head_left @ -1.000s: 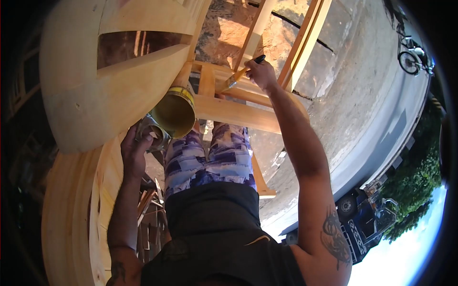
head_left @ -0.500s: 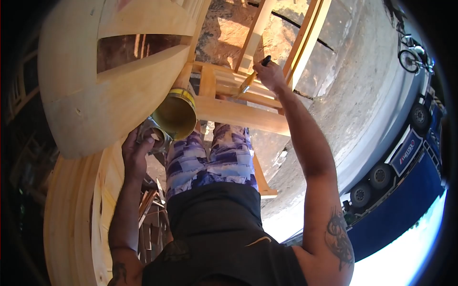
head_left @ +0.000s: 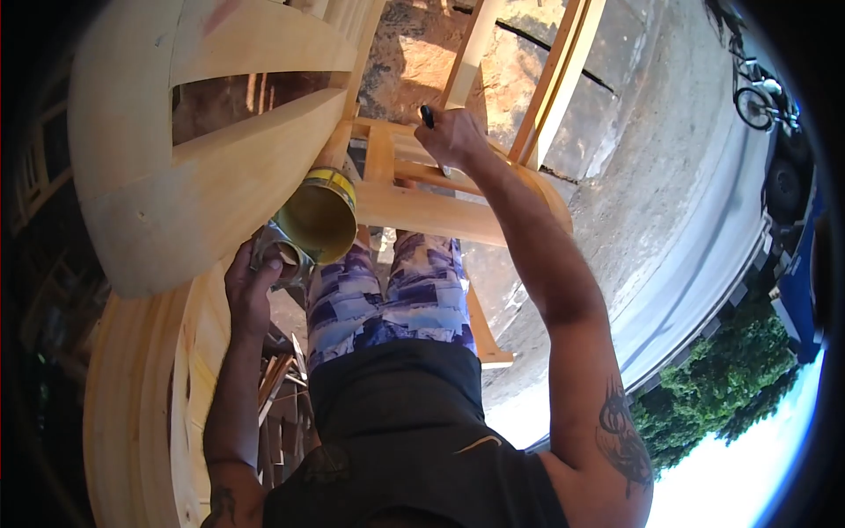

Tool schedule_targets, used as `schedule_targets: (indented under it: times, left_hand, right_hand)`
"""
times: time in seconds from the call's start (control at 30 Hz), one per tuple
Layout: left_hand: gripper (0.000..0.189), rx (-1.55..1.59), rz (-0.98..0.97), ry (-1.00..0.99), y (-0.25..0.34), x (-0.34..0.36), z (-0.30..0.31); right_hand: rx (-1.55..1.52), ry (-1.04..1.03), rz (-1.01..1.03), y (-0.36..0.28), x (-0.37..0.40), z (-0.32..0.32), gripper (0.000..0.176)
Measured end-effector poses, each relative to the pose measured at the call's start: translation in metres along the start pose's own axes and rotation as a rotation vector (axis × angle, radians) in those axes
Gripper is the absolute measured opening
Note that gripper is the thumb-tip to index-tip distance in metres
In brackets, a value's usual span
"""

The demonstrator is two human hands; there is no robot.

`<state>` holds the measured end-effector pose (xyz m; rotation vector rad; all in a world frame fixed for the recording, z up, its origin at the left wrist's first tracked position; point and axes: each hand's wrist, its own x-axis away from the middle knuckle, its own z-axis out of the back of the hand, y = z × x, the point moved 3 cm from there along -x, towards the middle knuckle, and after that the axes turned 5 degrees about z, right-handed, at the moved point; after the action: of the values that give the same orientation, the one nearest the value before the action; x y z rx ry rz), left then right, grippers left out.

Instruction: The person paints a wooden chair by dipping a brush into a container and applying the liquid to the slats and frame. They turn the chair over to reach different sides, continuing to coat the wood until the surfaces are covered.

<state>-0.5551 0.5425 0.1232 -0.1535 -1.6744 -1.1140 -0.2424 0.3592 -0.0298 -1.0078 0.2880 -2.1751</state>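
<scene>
My left hand (head_left: 250, 286) is closed around a silvery wrapped grip at the side of a paint can (head_left: 319, 216). The can is tilted, its open mouth facing me and a yellow band near its far rim. A paintbrush (head_left: 428, 116) is in my closed right hand (head_left: 459, 143), its black handle end sticking out past the fingers. Its lower end points down at the slats of a pale wooden frame (head_left: 431, 211), and my hand hides most of the brush.
A large curved wooden panel (head_left: 132, 211) stands close on the left, above more stacked curved wood (head_left: 132, 396). Long wooden rails (head_left: 554, 79) run away from me at the upper right. Beyond the paved ground lie a road (head_left: 687, 211), a motorcycle (head_left: 757, 106) and trees (head_left: 722, 387).
My right hand has moved left with the paintbrush, along the frame. The can has shifted slightly left. The blue truck on the road has mostly passed from view, uncovering trees.
</scene>
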Motion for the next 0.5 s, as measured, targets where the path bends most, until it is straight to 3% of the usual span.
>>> schedule_targets:
  times: [0.1,0.17,0.27,0.33,0.4,0.47,0.5]
  left_hand:
    - [0.04,-0.108,-0.056,0.035,-0.004,-0.002,0.005]
    - [0.046,-0.076,-0.007,0.006,-0.003,-0.001,0.007]
    - [0.05,-0.067,-0.011,-0.004,0.004,0.002,0.002]
    - [0.05,-0.066,-0.037,0.003,0.004,0.001,0.0]
    - [0.05,-0.063,-0.058,0.015,0.002,0.001,0.002]
    - [0.05,-0.034,-0.032,0.007,0.0,0.001,0.004]
    - [0.05,-0.019,-0.02,0.003,-0.001,0.001,0.004]
  right_hand:
    - [-0.116,0.172,0.123,-0.012,-0.014,0.004,0.021]
    - [-0.18,0.242,0.161,-0.006,-0.008,0.022,0.015]
    - [-0.888,0.081,-0.424,0.058,0.023,0.014,0.017]
    - [-1.091,0.038,-0.538,0.128,0.056,-0.004,0.021]
    - [-1.053,0.095,-0.472,0.188,0.088,0.011,0.022]
    - [-0.717,0.226,-0.508,0.243,0.099,0.018,0.015]
    - [-0.374,0.332,-0.195,0.23,0.097,0.035,0.014]
